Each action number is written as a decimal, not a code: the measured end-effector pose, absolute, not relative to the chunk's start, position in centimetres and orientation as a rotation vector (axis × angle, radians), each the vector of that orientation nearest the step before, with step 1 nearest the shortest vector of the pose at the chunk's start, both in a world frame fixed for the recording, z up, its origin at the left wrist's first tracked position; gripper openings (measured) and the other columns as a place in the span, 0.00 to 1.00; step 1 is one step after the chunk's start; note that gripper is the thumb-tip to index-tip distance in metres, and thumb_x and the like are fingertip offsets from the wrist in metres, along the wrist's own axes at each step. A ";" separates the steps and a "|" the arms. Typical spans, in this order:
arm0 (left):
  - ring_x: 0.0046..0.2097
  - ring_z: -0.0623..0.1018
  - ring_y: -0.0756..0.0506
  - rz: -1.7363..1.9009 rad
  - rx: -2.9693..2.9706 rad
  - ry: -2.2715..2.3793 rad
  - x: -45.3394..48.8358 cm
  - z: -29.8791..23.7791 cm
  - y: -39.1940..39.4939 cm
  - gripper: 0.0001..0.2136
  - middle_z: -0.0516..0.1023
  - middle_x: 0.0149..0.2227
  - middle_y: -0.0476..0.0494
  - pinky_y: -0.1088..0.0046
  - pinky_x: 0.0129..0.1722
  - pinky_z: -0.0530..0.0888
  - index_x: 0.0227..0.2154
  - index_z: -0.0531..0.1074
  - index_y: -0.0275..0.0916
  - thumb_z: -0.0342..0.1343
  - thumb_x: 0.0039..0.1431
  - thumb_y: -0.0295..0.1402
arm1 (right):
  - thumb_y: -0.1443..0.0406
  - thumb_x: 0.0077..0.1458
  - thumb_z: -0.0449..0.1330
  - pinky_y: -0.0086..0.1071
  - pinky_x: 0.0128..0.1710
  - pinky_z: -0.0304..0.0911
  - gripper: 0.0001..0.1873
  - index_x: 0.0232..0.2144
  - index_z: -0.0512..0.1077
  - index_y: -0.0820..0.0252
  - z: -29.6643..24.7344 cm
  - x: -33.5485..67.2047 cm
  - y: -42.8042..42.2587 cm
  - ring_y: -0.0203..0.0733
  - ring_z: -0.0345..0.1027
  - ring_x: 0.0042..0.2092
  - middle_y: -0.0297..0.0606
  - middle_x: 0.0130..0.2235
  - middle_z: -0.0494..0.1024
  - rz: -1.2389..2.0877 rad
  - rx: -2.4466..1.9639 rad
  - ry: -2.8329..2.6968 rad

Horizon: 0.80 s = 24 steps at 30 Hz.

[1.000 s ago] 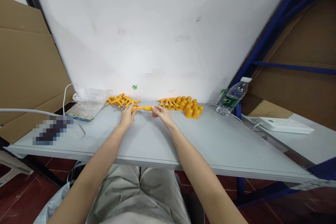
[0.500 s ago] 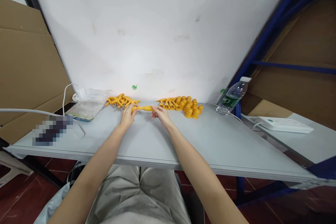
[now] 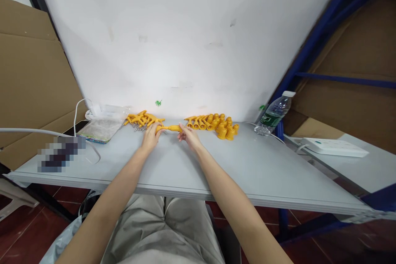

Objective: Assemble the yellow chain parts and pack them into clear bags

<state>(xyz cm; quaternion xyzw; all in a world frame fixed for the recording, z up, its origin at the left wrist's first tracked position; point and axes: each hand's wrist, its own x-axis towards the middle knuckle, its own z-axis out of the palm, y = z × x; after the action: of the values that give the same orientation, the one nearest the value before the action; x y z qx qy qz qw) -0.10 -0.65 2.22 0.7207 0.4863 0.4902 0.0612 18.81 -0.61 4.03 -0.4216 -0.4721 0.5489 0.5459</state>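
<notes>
A slim yellow plastic piece [image 3: 171,128] with a ridged shaft lies crosswise between my hands, just above the desk. My left hand [image 3: 151,137] is closed around its left end, and my right hand [image 3: 188,135] pinches its right end; both ends are partly hidden by the fingers. Behind my left hand lies a loose pile of yellow parts [image 3: 140,119] with small metal bits [image 3: 136,126] among them. Beyond my right hand, a row of yellow flared pieces [image 3: 202,124] lies on its side, with several yellow cup-shaped parts [image 3: 229,133] standing to the right.
The grey desk [image 3: 173,169] ends at a white panel [image 3: 192,41]. A water bottle [image 3: 274,115] leans at the right, near a white power strip [image 3: 335,147]. On the left are a plastic packet [image 3: 103,129], white cable [image 3: 96,152] and blurred dark object [image 3: 62,154].
Almost nothing differs. My right fingers have shifted very slightly on the yellow piece's right end; my left hand keeps its place.
</notes>
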 end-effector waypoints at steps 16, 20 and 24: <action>0.39 0.78 0.46 1.474 2.239 1.491 -0.2 1.7 -0.4 0.10 0.76 0.43 0.42 0.71 0.40 0.74 0.44 0.71 0.40 0.52 0.63 0.36 | 0.53 0.57 0.60 0.25 0.19 0.58 0.17 0.26 0.63 0.57 5.2 18.1 -1.3 0.32 0.61 0.16 0.30 0.17 0.70 1.669 -1.043 -0.754; 0.47 0.77 0.43 1.411 2.231 1.492 0.0 1.6 -0.3 0.14 0.75 0.47 0.38 0.66 0.46 0.74 0.48 0.70 0.41 0.49 0.64 0.40 | 0.57 0.60 0.56 0.25 0.21 0.62 0.13 0.28 0.65 0.58 5.3 18.0 -1.1 0.32 0.65 0.19 0.33 0.21 0.74 1.721 -1.008 -0.684; 0.63 0.65 0.37 1.375 2.203 1.501 0.6 1.5 -0.4 0.23 0.61 0.63 0.33 0.56 0.56 0.68 0.60 0.61 0.42 0.46 0.65 0.44 | 0.62 0.61 0.54 0.26 0.26 0.66 0.08 0.31 0.66 0.59 5.2 17.7 -0.1 0.35 0.72 0.25 0.38 0.27 0.78 1.718 -0.987 -0.685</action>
<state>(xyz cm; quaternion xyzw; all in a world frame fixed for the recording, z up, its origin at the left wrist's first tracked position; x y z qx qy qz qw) 0.55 -0.43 1.48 0.7325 0.4993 0.4573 0.0709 17.67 -0.08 5.17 -0.4082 -0.2833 0.7099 0.4991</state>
